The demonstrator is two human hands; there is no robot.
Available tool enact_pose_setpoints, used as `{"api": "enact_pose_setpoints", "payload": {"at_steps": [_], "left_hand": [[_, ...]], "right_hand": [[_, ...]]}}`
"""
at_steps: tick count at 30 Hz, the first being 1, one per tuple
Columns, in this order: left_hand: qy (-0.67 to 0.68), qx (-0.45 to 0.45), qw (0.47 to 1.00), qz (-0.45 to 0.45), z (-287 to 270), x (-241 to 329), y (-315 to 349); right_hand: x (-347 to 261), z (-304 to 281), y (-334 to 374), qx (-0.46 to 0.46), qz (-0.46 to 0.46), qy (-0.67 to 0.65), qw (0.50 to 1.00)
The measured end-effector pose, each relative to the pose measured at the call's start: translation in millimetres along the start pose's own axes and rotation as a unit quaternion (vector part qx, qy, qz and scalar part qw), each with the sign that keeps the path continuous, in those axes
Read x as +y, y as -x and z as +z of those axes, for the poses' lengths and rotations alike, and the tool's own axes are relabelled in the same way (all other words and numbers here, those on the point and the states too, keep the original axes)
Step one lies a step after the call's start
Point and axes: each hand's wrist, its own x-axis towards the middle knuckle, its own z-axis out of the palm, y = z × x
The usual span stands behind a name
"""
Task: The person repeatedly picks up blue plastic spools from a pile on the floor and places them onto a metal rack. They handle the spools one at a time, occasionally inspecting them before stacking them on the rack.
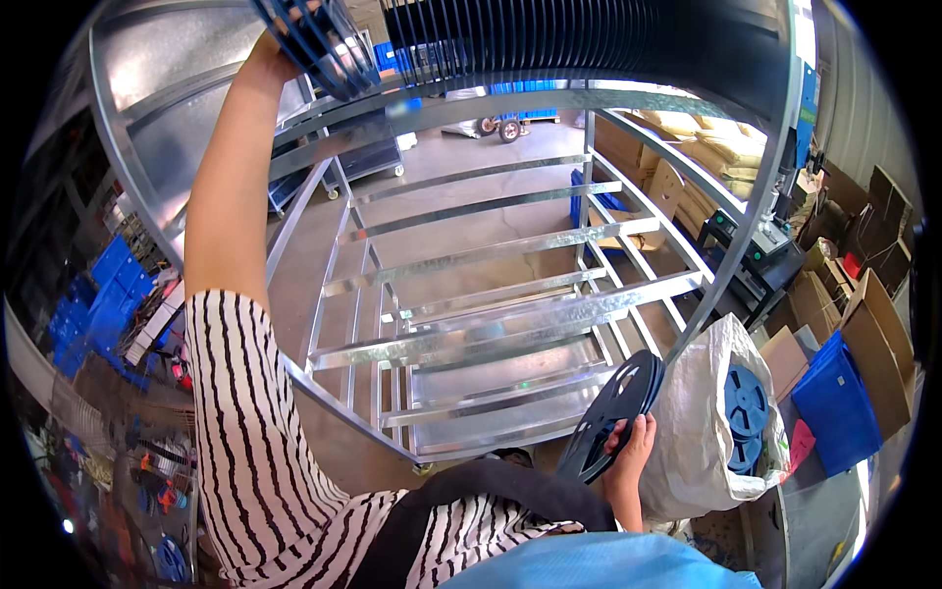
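Holding black reels [636, 385], hands [631, 456] well apart

The place looks like a factory workshop or its storage area, with a bare metal-framed rack [507, 322] on a plain grey floor [471, 237] and a long row of dark reels [559, 44] packed side by side along its top. Bulging sacks [731, 155] are piled beyond its right side, near a dark bench machine [763, 243], cardboard boxes [878, 334] and an open white woven sack [687, 432] with more reels inside. Blue bins [110, 283] crowd the left, and a wheeled cart [365, 147] stands behind the rack.
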Motion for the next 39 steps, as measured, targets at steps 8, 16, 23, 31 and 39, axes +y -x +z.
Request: {"api": "enact_pose_setpoints", "payload": {"at_steps": [8,16,23,31,39], "left_hand": [[0.024,0.182,0.950,-0.253,45.8,-64.2,-73.7],[-0.051,0.145,0.932,-0.329,43.4,-88.8,-73.9],[-0.050,0.118,0.910,-0.395,37.3,-100.5,-82.0],[-0.100,0.245,0.916,-0.300,34.7,-95.8,-83.1],[-0.042,0.266,0.925,-0.270,40.4,-89.3,-77.6]], "right_hand": [[10.5,58.8,-54.1,0.116,-0.023,-0.031,0.992],[25.8,82.0,-89.8,0.123,-0.022,-0.029,0.992],[30.1,79.5,-95.5,0.135,-0.010,-0.047,0.990],[21.9,66.6,-81.9,0.147,-0.013,-0.037,0.988],[13.6,47.2,-65.7,0.158,-0.037,-0.041,0.986]]}}
